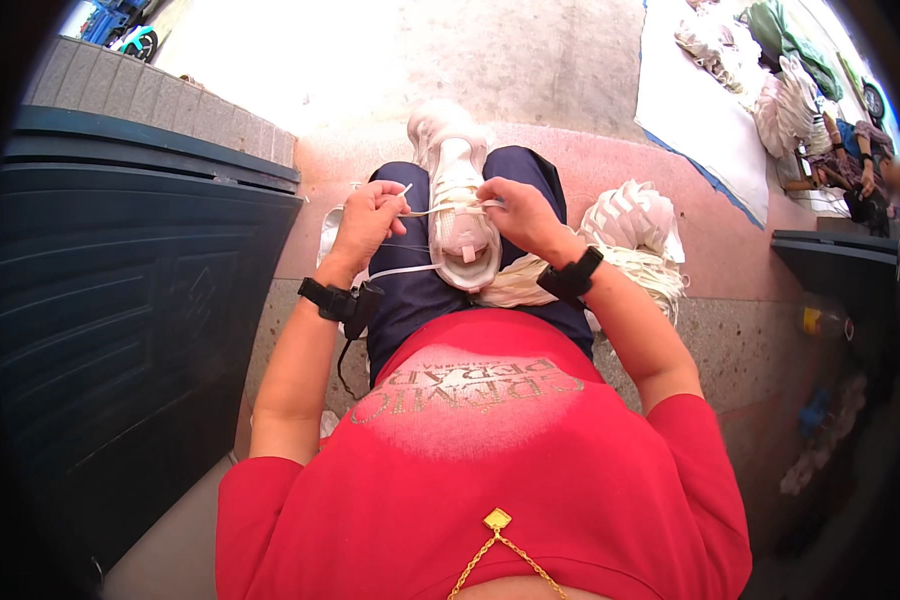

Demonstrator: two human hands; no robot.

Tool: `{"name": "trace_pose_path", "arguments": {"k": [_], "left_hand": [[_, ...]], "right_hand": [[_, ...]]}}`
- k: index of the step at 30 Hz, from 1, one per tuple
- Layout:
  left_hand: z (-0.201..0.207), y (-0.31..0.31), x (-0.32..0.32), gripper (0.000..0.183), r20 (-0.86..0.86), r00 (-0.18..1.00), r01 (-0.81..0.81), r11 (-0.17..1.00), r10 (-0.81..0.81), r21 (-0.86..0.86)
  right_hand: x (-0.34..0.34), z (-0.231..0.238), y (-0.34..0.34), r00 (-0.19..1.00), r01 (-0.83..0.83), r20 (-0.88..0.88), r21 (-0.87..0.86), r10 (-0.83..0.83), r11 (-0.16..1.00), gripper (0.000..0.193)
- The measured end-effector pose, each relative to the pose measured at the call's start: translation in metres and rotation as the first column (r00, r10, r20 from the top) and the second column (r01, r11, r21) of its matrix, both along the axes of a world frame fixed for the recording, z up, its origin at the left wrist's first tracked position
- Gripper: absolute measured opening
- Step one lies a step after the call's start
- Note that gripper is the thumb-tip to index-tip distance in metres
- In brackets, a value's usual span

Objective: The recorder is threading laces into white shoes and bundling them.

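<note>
Red cloth is filling the lower middle, the shirt (pixel 530 490) smooth with a faded print across its front. A dark blue panelled door (pixel 140 300), hard and grooved, is closing off the left side. Pink and grey flooring (pixel 360 150) is stretching beyond the knees, and near its upper right corner a white sheet (pixel 695 140) is lying with a blue rim showing. Navy trousers (pixel 400 285) are covering the lap in soft folds. A low wall of grey blocks (pixel 190 110) is running behind the door. At the sheet's upper right edge, pale piles (pixel 715 45) are slumping beside a crumpled green cloth (pixel 795 45); a co-worker (pixel 860 170) is sitting past them.

Just beside the right thigh, a ribbed white bundle (pixel 635 215) and stringy cream cords (pixel 655 275) are spreading, partly hidden by the right forearm. A padded, off-white shoe (pixel 465 240) is resting lengthwise on the lap between the thighs' inner edges, its rounded heel facing the belly. The left hand (pixel 375 215) and right hand (pixel 518 212) are staying apart, each pinching thin, flat lace (pixel 425 212) above the shoe, the fingers partly covering its lacing. Black wristbands (pixel 572 275) are circling both wrists. A gold pendant (pixel 497 519) is hanging over the shirt.
</note>
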State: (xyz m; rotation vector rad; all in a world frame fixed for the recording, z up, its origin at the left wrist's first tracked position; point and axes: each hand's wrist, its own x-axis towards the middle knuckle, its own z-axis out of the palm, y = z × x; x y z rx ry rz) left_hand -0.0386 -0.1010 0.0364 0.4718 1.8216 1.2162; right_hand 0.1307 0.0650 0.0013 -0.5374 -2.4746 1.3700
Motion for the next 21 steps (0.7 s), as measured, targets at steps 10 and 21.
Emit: {"name": "trace_pose_path", "arguments": {"k": [10,21], "left_hand": [[0.003,-0.001,0.004,0.015,0.083,0.994,-0.077,0.997,0.078,-0.019],[-0.005,0.066,0.024,0.023,-0.178,0.926,0.310,0.940,-0.332,-0.143]], "right_hand": [[-0.025,0.011,-0.005,0.975,-0.221,0.111,0.353,0.194,0.909,0.019],[-0.001,-0.005,-0.004,0.977,0.123,-0.177,-0.009,-0.123,0.992,0.021]]}}
